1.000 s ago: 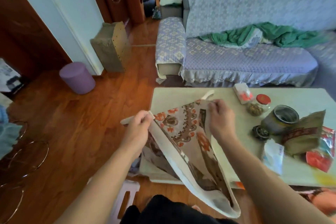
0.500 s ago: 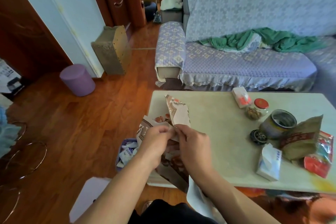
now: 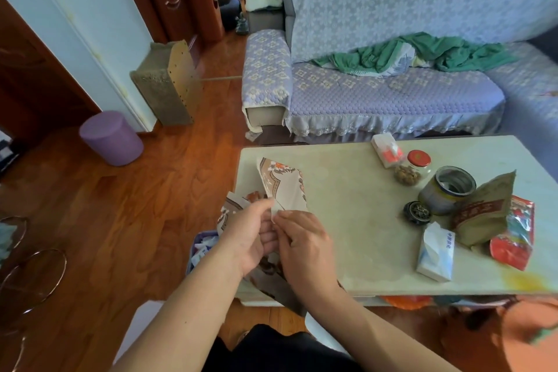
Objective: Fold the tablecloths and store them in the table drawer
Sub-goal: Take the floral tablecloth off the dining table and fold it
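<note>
Bringing the two held corners together, the left hand [image 3: 246, 238] and right hand [image 3: 302, 243] now meet over the table's [image 3: 347, 220] near left corner, where a second ago they held the tablecloth [image 3: 282, 184] stretched apart; one fold looks made. Both hands' fingers curl and pinch the cloth's edge, wrists close, its tip lying on the tabletop, the rest hanging off the near edge

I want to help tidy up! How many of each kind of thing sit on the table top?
Tissue packs: 2 (white-and-orange, white-and-blue)
Jars and tins: 3 (red-lidded glass jar, open metal tin, small dark round tin)
Snack bags: 2 (brown, red)
Patterned tablecloth: 1
Total: 8
</note>
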{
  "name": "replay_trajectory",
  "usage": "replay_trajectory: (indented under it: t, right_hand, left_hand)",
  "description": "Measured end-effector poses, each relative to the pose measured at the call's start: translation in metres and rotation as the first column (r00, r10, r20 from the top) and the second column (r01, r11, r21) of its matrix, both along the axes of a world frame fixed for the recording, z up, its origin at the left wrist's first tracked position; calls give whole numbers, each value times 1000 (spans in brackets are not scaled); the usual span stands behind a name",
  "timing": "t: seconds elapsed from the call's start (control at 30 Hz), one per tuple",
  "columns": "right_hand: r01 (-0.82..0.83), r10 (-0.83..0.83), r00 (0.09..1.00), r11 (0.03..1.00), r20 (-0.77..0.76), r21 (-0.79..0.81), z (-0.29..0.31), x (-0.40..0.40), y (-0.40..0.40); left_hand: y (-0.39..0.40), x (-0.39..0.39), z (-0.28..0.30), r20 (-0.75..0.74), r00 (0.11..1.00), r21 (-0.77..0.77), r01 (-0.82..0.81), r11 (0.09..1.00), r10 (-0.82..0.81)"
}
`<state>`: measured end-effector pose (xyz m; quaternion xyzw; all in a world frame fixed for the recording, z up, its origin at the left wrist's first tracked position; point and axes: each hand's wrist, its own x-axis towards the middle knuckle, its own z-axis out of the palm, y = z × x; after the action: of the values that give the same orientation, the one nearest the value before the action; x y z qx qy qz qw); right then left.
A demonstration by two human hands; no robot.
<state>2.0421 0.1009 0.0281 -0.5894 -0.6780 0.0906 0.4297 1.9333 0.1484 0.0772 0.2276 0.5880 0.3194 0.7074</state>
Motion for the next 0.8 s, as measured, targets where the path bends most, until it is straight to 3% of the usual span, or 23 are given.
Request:
replay_trajectory:
  t: [0.07, 0.1, 0.17, 0.2, 0.23, 0.3, 0.37, 0.43, 0.47, 0.6, 0.63, 0.73, 0.8]
  right_hand:
    - [-146, 140, 987, 986, -81, -77, 6, 6, -2]
    - [-211, 177, 960, 967, -216, -144, 12, 16, -2]
    - [-247, 19, 803, 920, -595, -303, 19, 49, -3]
    - [-206, -113, 713, 909, -692, -361, 13, 70, -5]
    - [-151, -203, 678, 902, -706, -404, 4, 93, -9]
    - [-102, -257, 797, 835, -547, -540, -25, 134, -28]
    - [-149, -189, 917, 656, -352, -740, -60, 156, -61]
    - [-142, -155, 959, 464, -238, -874, -95, 165, -96]
    - [-154, -172, 954, 418, -245, -895, -105, 166, -110]
    - [-296, -350, 801, 473, -485, -830, -112, 160, -129]
    - [-283, -313, 823, 497, -474, -820, -109, 156, -129]
    - [21, -322, 920, 607, -222, -795, -115, 141, -129]
    - [203, -514, 846, 555, -141, -806, -110, 135, -123]
  left_hand:
    - [6, 1, -5, -85, 996, 10, 15, 1000, -15]
    - [8, 3, -6, -120, 993, 19, 24, 1000, -22]
    - [15, 10, -5, -148, 989, 37, 20, 999, -14]
    - [18, 13, -4, -152, 988, 43, 5, 999, 1]
    - [22, 17, -2, -159, 987, 48, -10, 999, 17]
    - [31, 24, 2, -165, 985, 55, -36, 998, 44]
    - [37, 29, 7, -164, 984, 66, -58, 996, 68]
    - [43, 33, 13, -150, 984, 82, -81, 993, 93]
    - [45, 35, 16, -147, 984, 90, -89, 992, 101]
    - [49, 41, 24, -135, 983, 122, -107, 987, 124]
    - [49, 42, 25, -133, 983, 129, -113, 985, 130]
    - [51, 46, 30, -113, 983, 140, -130, 982, 146]
    - [51, 48, 33, -111, 984, 141, -120, 983, 137]
